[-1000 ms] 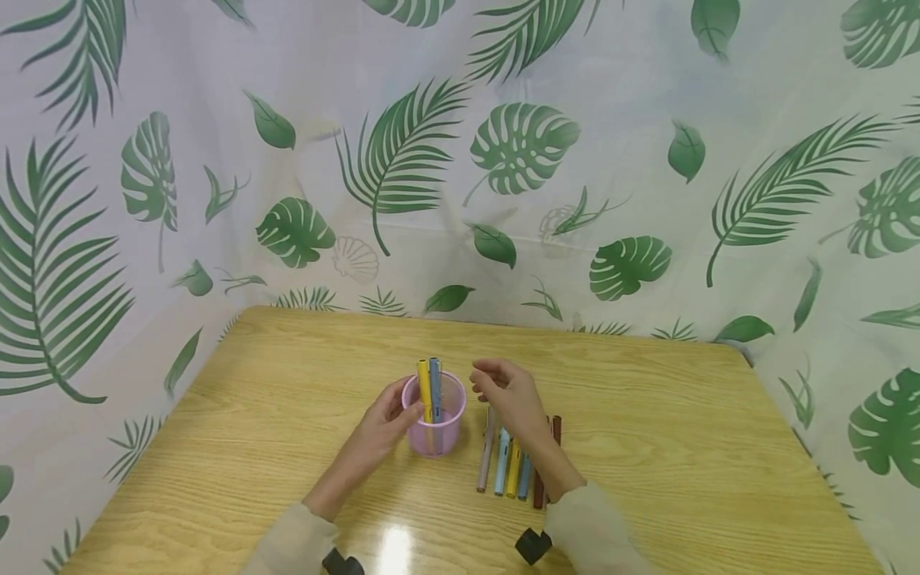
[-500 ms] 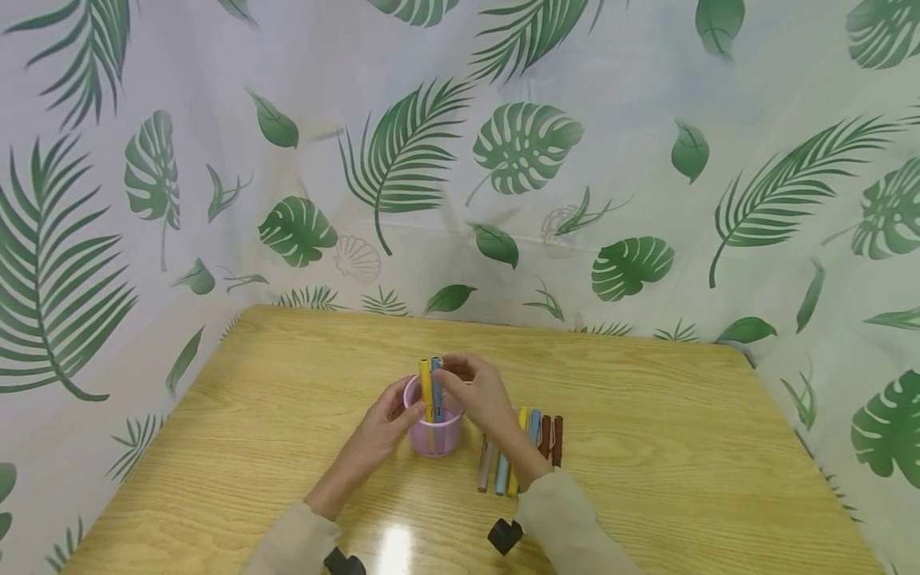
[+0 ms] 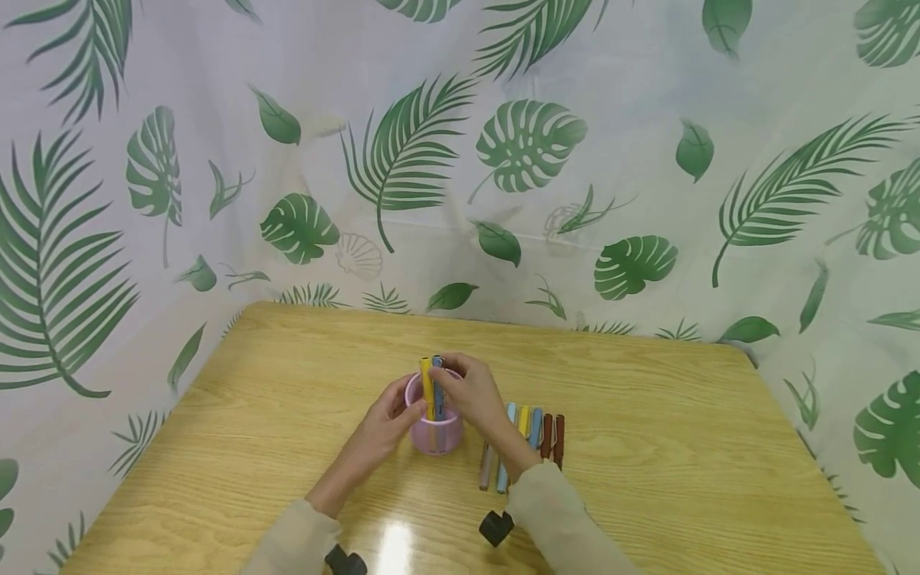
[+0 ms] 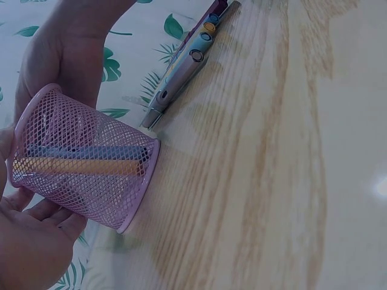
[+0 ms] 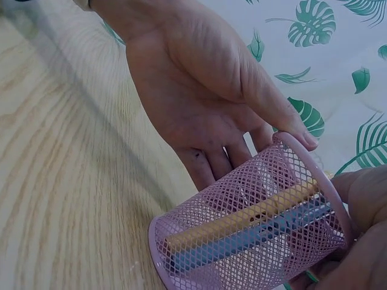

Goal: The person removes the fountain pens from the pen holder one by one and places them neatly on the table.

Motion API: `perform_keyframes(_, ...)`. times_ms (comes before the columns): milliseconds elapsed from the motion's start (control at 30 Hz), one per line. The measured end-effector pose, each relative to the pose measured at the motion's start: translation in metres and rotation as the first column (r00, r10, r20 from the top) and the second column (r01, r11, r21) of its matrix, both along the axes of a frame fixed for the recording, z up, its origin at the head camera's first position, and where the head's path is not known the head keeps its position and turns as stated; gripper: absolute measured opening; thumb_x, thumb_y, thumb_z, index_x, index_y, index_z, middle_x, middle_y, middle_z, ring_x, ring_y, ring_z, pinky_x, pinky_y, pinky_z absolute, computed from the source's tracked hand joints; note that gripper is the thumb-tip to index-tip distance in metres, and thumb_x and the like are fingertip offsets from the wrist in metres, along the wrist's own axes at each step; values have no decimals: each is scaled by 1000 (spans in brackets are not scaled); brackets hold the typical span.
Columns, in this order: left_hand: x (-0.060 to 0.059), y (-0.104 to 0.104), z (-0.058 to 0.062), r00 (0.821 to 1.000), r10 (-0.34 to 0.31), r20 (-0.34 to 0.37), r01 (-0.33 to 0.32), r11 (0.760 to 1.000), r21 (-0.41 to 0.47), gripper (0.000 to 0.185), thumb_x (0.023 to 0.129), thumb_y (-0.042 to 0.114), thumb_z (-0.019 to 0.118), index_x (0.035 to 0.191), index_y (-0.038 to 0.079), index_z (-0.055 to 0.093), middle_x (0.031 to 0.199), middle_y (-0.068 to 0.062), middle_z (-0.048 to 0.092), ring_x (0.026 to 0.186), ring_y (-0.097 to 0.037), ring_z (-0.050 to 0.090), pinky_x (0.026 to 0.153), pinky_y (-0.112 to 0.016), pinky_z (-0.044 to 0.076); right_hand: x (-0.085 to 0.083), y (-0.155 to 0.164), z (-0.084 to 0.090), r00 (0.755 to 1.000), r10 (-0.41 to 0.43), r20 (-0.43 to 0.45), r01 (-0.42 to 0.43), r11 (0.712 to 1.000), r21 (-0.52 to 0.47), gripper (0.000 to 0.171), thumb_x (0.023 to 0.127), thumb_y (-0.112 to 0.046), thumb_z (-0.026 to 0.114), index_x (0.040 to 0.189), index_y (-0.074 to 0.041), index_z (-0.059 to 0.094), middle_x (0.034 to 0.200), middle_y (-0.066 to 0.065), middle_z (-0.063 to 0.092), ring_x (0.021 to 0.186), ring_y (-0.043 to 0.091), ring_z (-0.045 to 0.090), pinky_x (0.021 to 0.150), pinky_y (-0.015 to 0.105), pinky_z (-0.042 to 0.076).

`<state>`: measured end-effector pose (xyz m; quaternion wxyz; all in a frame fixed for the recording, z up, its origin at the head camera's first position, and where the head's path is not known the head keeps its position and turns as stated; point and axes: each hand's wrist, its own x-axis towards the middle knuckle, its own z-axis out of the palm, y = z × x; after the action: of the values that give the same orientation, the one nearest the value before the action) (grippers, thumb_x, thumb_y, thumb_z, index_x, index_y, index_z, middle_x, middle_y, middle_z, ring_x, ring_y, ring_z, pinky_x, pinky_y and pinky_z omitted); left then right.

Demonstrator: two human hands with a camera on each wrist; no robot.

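Note:
A pink mesh pen cup [image 3: 436, 439] stands on the wooden table, holding a yellow pen [image 3: 427, 387] and a blue pen [image 3: 439, 406] upright. From the left, my left hand [image 3: 379, 427] grips the cup's side, thumb by the rim; its palm and curled fingers show well in the right wrist view. My right hand [image 3: 476, 395] reaches over the opposite rim and pinches the top of the blue pen between thumb and fingers. In the left wrist view, both pens show through the mesh of the cup [image 4: 84, 163]; the right fingertips are partly hidden.
A row of several pens lies right of the cup, partly under my right forearm: a greyish pen [image 3: 485, 467], a light blue one, a yellow one, a blue pen [image 3: 535, 429] and dark brown ones [image 3: 559, 435]. A leaf-patterned cloth [image 3: 532, 239] hangs behind the table [image 3: 647, 415].
My right hand has moved left from above the row of pens to the cup and taken hold of the blue pen's top. The left hand has kept its grip on the cup.

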<state>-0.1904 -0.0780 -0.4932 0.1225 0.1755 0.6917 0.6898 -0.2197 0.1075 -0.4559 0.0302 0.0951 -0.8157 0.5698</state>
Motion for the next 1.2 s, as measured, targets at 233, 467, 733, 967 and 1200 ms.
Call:
perform_keyframes(233,-1,0,-1,1000,0,-4,0,1000,-6,62,109,31,56,160,6,29,164,-16,34,151,-34,32,123,-50,29,1,5,-4,998,-42,53,42,999,-13,29,102,-25,68,119,-2,74,113,10,74,105,26,68,92,42,59)
perform_keyframes(467,-2,2,-2,1000,27,-6,-27,1000,-11,61,108,29,57,159,4,33,162,-19,38,150,-35,34,122,-52,30,11,20,-2,994,-83,73,91,989,-120,32,102,-24,69,122,0,74,119,11,73,112,26,67,100,44,56)
perform_keyframes(733,-2,2,-2,999,42,-5,-42,999,-3,58,108,25,58,158,4,35,160,-18,40,149,-33,36,122,-47,31,25,39,11,996,-51,75,71,956,-284,34,102,-23,68,125,2,70,124,18,72,112,32,70,116,51,41)
perform_keyframes(967,-1,2,-1,999,49,9,-49,999,5,59,108,23,58,158,3,34,162,-18,38,150,-33,35,122,-46,31,30,54,17,995,-69,70,91,919,-384,36,103,-23,67,129,2,67,123,18,72,109,33,72,112,48,47)
perform_keyframes(1200,-2,2,-2,999,38,1,-38,999,-2,59,109,24,57,158,3,34,161,-19,38,149,-35,36,121,-48,32,34,71,15,996,-80,45,92,893,-440,37,105,-21,64,127,9,63,122,19,72,107,31,72,98,38,58)
